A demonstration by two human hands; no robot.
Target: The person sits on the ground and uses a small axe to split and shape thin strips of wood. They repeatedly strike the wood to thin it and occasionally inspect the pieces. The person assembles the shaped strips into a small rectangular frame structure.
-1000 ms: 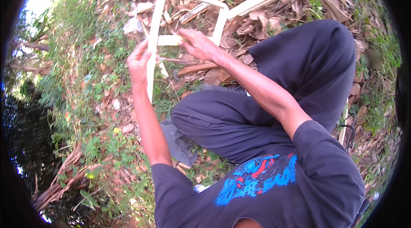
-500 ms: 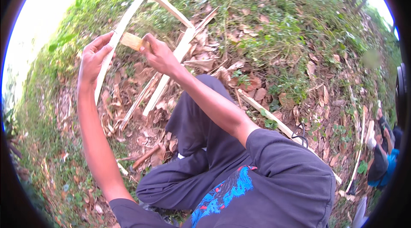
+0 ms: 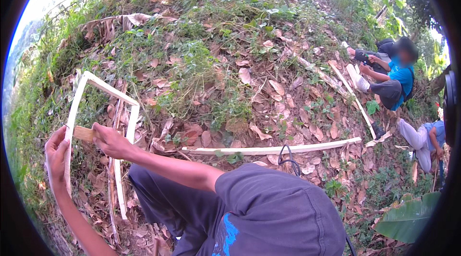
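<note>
At the left, my left hand (image 3: 56,155) is closed around one side of a frame of pale wooden strips (image 3: 74,104), its thumb laid along the wood. A thin dark point shows by its fingertips, too small to make out. My right hand (image 3: 113,141) grips a short yellowish wooden block (image 3: 84,134), whose far end meets or nearly meets the same strip, opposite my left fingers. The frame has a top bar and a second side running down past my right wrist; its lower part lies near my knee.
A long pale strip (image 3: 273,150) lies across the leaf litter beside me, with a dark cable loop (image 3: 289,158) over it. More strips (image 3: 353,92) lie at the right, near a seated person in blue (image 3: 401,80) and another person (image 3: 427,140). Low plants cover the slope.
My view has swung right, so my hands and the frame appear lower and farther left, and two people show more fully. Both hands keep their holds on frame and block.
</note>
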